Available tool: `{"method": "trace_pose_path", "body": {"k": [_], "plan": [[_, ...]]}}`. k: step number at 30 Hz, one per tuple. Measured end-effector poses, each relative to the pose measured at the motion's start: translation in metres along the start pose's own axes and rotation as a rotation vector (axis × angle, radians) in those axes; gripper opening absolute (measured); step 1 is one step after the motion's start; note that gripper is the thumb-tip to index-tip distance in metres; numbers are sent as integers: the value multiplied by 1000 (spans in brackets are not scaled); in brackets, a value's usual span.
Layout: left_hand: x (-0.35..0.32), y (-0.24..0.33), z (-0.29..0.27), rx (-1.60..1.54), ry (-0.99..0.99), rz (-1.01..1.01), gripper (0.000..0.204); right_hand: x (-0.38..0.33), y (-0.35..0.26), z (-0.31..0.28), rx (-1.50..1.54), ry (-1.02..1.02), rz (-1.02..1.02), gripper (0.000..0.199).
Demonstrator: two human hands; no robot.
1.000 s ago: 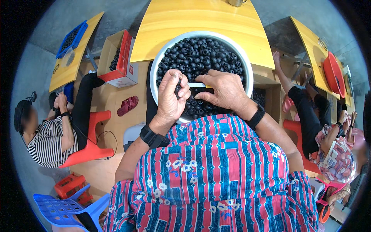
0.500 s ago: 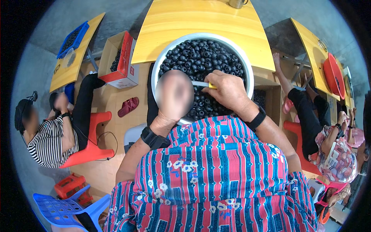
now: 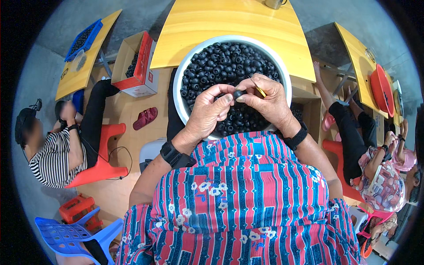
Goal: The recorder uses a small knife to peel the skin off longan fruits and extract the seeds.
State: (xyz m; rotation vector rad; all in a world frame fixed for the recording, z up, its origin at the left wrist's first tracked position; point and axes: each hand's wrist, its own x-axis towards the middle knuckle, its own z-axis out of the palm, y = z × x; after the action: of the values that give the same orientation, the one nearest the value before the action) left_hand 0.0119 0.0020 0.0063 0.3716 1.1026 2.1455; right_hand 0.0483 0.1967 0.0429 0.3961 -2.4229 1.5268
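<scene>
A wide pale metal basin (image 3: 178,84) sits in front of me, heaped with dark, round, fruit-like balls (image 3: 221,66), many with a ring-shaped hollow at one end. Above the heap, one smooth dark ball (image 3: 238,94) is pinched between the fingertips of both hands. My left hand (image 3: 210,108) is closed, thumb and index finger at the ball's left side. My right hand (image 3: 265,97) is closed too, its thumb and index finger at the ball's right side. It also keeps a small yellow-handled knife (image 3: 261,91) against its fingers, thin blade pointing up and away.
A yellow wooden table (image 3: 229,22) adjoins the basin's far side, with a metal mug (image 3: 274,3) on it. At left stand a red-and-white carton (image 3: 140,84), a blue chair (image 3: 79,234) and a seated person (image 3: 62,154). Other people (image 3: 380,176) sit at right near a red basin (image 3: 381,90).
The knife has swung from lying level toward my left hand to angling up within my right hand. My hands have come together, and a dark ball now shows between their fingertips.
</scene>
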Motion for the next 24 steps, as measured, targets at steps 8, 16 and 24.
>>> {"method": "trace_pose_path", "body": {"k": [8,16,24], "plan": [[0,-1,-2,45,-23,15,25,-1,1,2,-42,23,-67,24],[2,-4,0,61,-9,41,21,-2,1,4,-49,6,-96,28],[2,-4,-1,63,23,42,18,-3,4,3,-39,-44,-110,28]]}}
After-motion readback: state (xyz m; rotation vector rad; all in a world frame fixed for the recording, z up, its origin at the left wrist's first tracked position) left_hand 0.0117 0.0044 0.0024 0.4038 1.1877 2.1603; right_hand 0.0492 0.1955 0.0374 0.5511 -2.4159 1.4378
